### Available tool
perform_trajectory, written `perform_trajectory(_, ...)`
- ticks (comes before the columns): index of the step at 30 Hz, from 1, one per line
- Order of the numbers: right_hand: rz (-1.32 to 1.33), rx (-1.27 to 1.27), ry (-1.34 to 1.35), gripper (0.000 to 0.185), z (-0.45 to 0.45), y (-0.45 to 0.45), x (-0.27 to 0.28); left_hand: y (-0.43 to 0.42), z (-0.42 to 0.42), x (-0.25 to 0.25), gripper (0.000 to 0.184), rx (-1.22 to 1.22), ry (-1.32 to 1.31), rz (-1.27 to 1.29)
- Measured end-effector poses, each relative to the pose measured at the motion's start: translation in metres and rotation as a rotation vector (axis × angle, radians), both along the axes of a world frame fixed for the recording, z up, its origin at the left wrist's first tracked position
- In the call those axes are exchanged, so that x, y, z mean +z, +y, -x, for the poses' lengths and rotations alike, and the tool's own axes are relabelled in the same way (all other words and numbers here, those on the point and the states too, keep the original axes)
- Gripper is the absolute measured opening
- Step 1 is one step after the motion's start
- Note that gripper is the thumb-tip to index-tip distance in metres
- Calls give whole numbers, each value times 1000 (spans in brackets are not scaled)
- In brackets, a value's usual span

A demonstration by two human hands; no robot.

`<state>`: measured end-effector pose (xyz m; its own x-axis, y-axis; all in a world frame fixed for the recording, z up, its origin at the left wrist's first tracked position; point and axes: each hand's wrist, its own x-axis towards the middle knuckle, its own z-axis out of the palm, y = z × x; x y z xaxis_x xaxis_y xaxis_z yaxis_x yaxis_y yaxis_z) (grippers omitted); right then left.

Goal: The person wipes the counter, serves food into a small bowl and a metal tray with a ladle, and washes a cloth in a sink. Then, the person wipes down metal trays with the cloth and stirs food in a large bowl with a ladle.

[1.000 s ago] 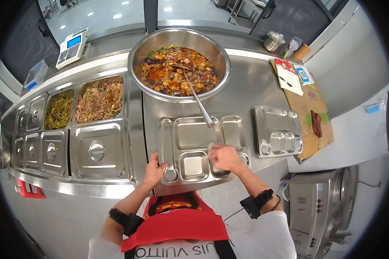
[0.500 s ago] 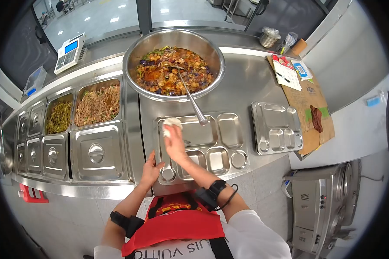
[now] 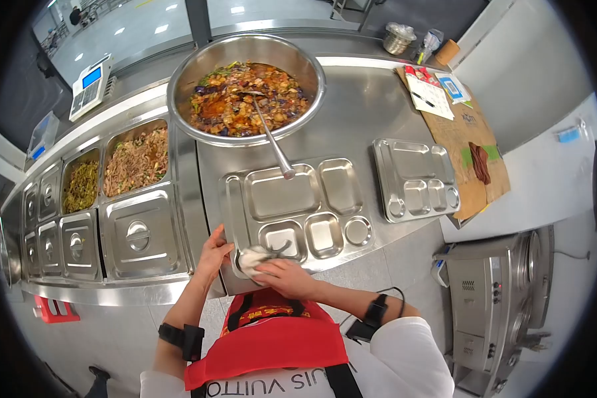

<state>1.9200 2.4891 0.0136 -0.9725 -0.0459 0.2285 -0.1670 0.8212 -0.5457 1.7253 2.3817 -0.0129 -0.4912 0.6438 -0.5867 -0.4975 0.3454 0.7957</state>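
Observation:
A steel compartment tray lies on the counter in front of me. My left hand grips its left edge near the lower corner, thumb over the rim. A white cloth is bunched under my right hand, pressed on the tray's lower left corner, where it covers the small round recess. The tray's compartments hold no food. Above the tray stands a large steel bowl of saucy stew with purple pieces. A ladle rests in it, its handle end hanging over the tray.
More compartment trays are stacked at the right, next to cardboard with papers. Leftward are lidded food pans, a pan of shredded meat and one of greens. A keypad device stands behind them.
My right hand has moved the cloth from the tray's upper left down to its lower left corner. My left hand stays at the left edge. The camera view has shifted slightly.

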Motion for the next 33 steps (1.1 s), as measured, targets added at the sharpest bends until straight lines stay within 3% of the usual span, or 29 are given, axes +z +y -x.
perform_trajectory(2, -19, -107, -103, 27, -31, 20, -13, 0, -4, 7, 63, -19, 60, -25)
perform_trajectory(5, -102, -366, 25, 32, -70, 67, 19, 5, -10, 26, 63, -7, 87, -28)
perform_trajectory(8, -149, -936, -149, 22, -101, 105, 25, 6, -14, 27, 59, 32, 175, -12)
perform_trajectory(10, -118, -1184, -55, 24, -114, 126, 30, 6, -17, 19, 55, 51, 267, 7)
perform_trajectory(13, -81, -1328, -170, 28, -121, 139, 43, 4, -14, 13, 47, 68, 361, 49)
perform_trajectory(16, 109, -1224, -233, 27, -134, 150, -1, 4, -15, 23, 37, 105, 306, 100)
perform_trajectory(18, 233, -1240, -286, 27, -127, 148, 2, 7, -14, 28, 33, 161, 230, 149)
perform_trajectory(27, 348, -1257, -201, 29, -132, 146, 0, 11, 3, 16, 19, 81, 70, 179)
perform_trajectory(30, 455, -1171, -344, 31, -137, 151, 8, 16, -3, 35, 15, 134, 142, 168)
perform_trajectory(33, 183, -1122, -246, 29, -124, 159, 25, 20, -5, 40, 19, 163, 61, 54)
